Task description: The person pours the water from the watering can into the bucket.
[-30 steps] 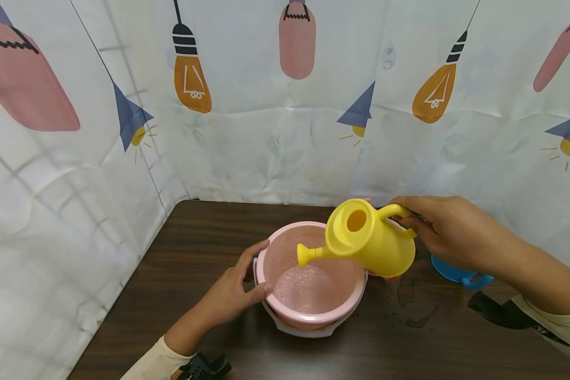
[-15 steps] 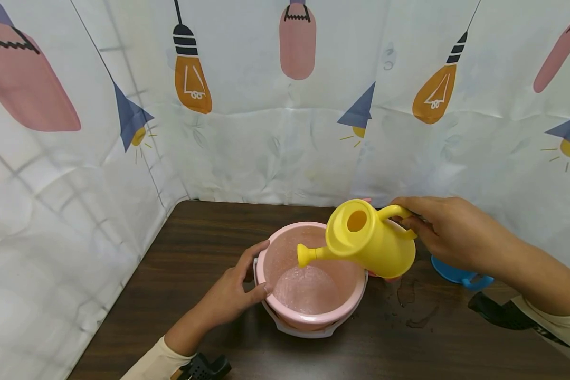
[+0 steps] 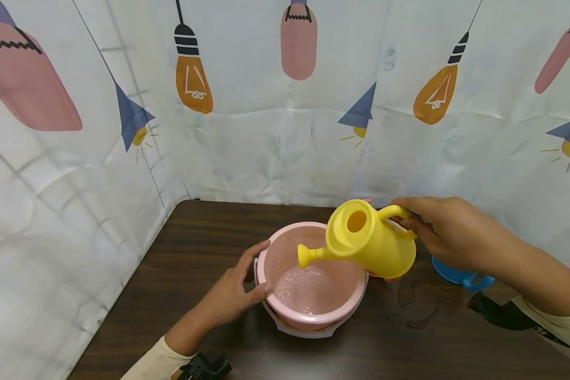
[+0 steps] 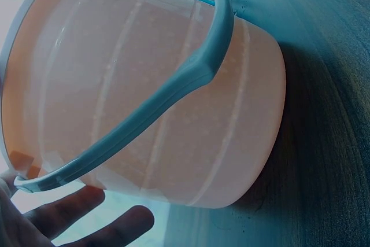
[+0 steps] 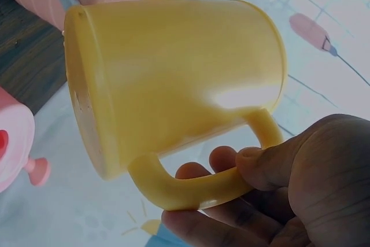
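In the head view, a pink bucket (image 3: 313,319) with a pale handle (image 4: 156,105) stands on the table, rippled water (image 3: 304,287) inside it. My left hand (image 3: 233,290) holds its left rim, thumb and index finger over the edge; two other fingers (image 4: 115,229) stretch out beside the wall in the left wrist view. With my right hand (image 3: 451,229) I grip the handle of a yellow watering can (image 3: 380,248), thumb on top and fingers underneath. The can is tilted, its spout head (image 3: 306,255) over the bucket's opening. No clear stream shows beneath the spout.
To the right, a blue item with a handle (image 3: 477,282) lies partly behind my right forearm. A pink watering can (image 5: 14,134) appears in the right wrist view. Small wet patches (image 3: 406,293) mark the dark table (image 3: 209,237). A printed curtain (image 3: 247,153) hangs behind and at left.
The ripples on the water in the bucket shift slightly. Both hands, the bucket and the yellow watering can stay in place.
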`<state>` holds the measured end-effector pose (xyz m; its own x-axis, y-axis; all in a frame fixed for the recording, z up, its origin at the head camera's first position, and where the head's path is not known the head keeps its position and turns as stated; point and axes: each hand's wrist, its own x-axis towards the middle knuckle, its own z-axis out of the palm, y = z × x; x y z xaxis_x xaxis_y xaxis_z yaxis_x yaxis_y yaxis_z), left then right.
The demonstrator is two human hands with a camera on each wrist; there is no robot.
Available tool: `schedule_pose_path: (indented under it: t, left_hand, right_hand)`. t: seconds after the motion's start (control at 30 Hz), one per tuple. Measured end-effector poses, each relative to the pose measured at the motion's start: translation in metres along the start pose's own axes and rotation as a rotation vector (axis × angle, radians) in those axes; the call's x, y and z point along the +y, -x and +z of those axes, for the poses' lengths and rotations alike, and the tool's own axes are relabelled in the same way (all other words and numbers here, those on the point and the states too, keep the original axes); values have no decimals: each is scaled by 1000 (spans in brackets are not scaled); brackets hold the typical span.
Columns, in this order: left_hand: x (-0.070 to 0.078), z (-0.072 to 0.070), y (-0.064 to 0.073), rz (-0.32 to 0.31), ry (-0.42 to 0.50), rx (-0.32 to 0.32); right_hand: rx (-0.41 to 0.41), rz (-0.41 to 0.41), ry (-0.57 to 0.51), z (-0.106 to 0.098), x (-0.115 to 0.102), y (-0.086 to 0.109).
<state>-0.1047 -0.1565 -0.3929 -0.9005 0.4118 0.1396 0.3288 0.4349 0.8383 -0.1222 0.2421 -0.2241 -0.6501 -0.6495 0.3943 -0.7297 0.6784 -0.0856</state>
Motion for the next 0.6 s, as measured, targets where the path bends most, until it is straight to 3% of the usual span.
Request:
schedule_pose_path:
  t: [0.6]
  left_hand:
    - [-1, 0, 0, -1, -14, 6]
  right_hand:
    - [-19, 24, 2, -2, -2, 0]
